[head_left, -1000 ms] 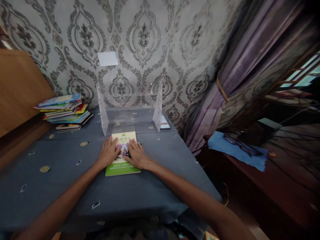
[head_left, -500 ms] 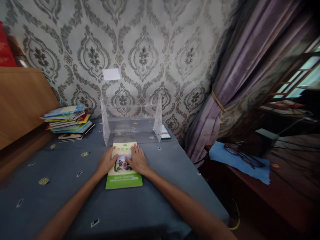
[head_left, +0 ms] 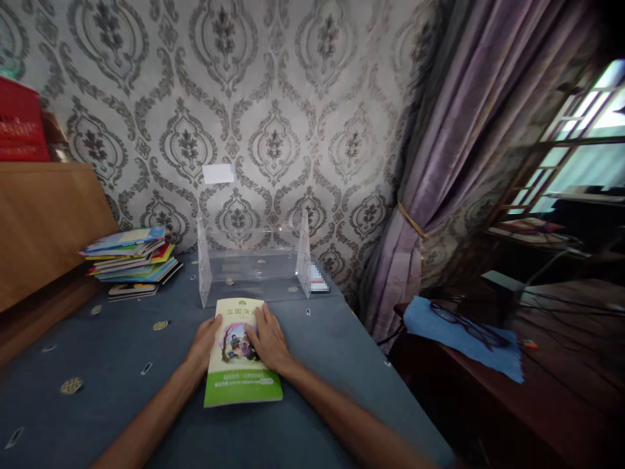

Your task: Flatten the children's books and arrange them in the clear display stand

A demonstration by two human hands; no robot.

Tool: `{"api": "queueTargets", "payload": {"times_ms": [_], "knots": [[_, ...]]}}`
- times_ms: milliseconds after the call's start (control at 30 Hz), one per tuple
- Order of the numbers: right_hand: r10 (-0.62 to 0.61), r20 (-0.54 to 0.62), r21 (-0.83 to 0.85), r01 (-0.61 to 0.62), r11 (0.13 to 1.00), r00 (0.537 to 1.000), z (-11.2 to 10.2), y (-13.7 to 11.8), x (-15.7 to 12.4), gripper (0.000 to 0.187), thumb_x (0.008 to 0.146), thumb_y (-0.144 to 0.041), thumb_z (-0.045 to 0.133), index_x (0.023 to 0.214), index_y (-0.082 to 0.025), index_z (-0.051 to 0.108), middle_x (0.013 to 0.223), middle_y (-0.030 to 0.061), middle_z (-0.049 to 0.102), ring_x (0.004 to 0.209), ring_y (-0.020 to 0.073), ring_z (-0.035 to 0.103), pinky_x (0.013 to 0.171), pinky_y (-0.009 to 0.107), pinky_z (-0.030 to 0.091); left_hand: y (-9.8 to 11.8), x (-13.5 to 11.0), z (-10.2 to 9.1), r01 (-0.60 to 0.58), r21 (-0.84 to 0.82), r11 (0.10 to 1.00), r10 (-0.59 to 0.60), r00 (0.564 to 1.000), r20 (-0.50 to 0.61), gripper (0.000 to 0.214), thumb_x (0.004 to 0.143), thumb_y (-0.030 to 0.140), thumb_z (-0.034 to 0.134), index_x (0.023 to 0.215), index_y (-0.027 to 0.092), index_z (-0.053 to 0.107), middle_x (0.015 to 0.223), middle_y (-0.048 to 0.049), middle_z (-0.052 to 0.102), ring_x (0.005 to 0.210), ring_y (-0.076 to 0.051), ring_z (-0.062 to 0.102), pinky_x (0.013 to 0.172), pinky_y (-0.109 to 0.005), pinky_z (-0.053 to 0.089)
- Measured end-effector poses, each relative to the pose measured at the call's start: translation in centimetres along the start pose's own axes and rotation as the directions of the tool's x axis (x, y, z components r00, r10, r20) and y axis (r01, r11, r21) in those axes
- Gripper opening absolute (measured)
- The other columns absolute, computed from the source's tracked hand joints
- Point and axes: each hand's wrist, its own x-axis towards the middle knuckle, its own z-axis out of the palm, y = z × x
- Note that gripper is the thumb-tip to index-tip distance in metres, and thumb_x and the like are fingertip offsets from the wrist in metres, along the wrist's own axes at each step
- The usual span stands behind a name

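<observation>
A paperback book (head_left: 239, 389) with a cream and green illustrated cover lies face up before me on the cloth-covered table. Its far edge is close to the front of a clear acrylic rack (head_left: 254, 267). My left hand (head_left: 201, 345) is closed at the book's left edge; its fingers are partly hidden. On the right side, my right hand (head_left: 271, 342) holds the book, thumb on the cover and fingers along the upper right edge. Whether the book rests fully on the cloth or is slightly raised, I cannot tell.
A stack of books (head_left: 131, 260) stands at the left beside a wooden cabinet (head_left: 49, 228). Behind the rack's right side lies a flat pale item (head_left: 318, 279). Right of the table, glasses (head_left: 463, 326) lie on a blue cloth (head_left: 420, 319), near a tied purple curtain (head_left: 395, 260).
My view has tilted upward, so the scene sits lower. My left thumb has moved off the cover to the book's left edge. The book's near edge looks larger and closer.
</observation>
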Motion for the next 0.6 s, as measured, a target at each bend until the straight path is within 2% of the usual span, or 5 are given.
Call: {"api": "queueTargets", "payload": {"times_ms": [133,300,400,500,600], "knots": [[0.136,-0.141,0.309,-0.087,0.947,0.981,0.5,0.7,0.2,0.074,0.095,-0.052,0.040,0.149,-0.001,0.034,0.158,0.0243,0.029,0.148,0.0326,0.027,0.118,0.046,0.027,1.0,-1.0,1.7,-0.046,-0.089,0.995,0.043,0.998,-0.036,0.033,0.071,0.033,0.078,0.090,0.010,0.065,0.073,-0.0095,0.073,0.064,-0.024,0.071,0.066,-0.035,0.058],[0.200,-0.284,0.613,0.017,0.790,0.938,-0.9,0.5,0.8,0.056,0.093,-0.062,0.037,0.110,-0.015,0.064,0.108,0.0128,0.070,0.103,0.0271,0.064,0.091,0.039,0.050,2.9,-2.0,3.9,-0.268,0.029,0.963,0.269,0.962,-0.051,0.055,0.063,0.060,0.078,0.087,0.013,0.067,0.074,-0.0061,0.072,0.068,-0.021,0.068,0.064,-0.030,0.054],[0.172,-0.419,0.629,0.149,0.763,0.892,-2.9,-0.6,0.8,0.044,0.095,-0.058,0.037,0.087,-0.020,0.058,0.079,0.0034,0.065,0.075,0.0197,0.060,0.070,0.031,0.050,4.0,-2.1,4.7,-0.487,0.206,0.849,0.504,0.863,-0.039,0.062,0.065,0.077,0.066,0.072,0.016,0.063,0.064,-0.0021,0.064,0.062,-0.017,0.060,0.057,-0.026,0.048],[0.027,-0.549,0.517,0.314,0.796,0.835,-4.5,-1.4,0.4,0.035,0.098,-0.050,0.036,0.090,-0.021,0.054,0.078,0.0013,0.060,0.071,0.0172,0.055,0.069,0.029,0.047,4.6,-1.8,5.0,-0.648,0.309,0.696,0.683,0.730,-0.007,0.063,0.074,0.080,0.052,0.069,0.018,0.058,0.060,0.0004,0.057,0.058,-0.016,0.054,0.056,-0.026,0.045],[-0.113,-0.570,0.376,0.381,0.845,0.814,-4.5,-1.0,0.0,0.034,0.099,-0.046,0.033,0.097,-0.020,0.055,0.079,0.0039,0.061,0.071,0.0186,0.056,0.070,0.031,0.048,4.3,-1.6,5.2,-0.685,0.343,0.643,0.736,0.676,-0.033,0.065,0.079,0.080,0.045,0.082,0.017,0.063,0.073,-0.0038,0.065,0.073,-0.020,0.062,0.070,-0.030,0.051]]}}
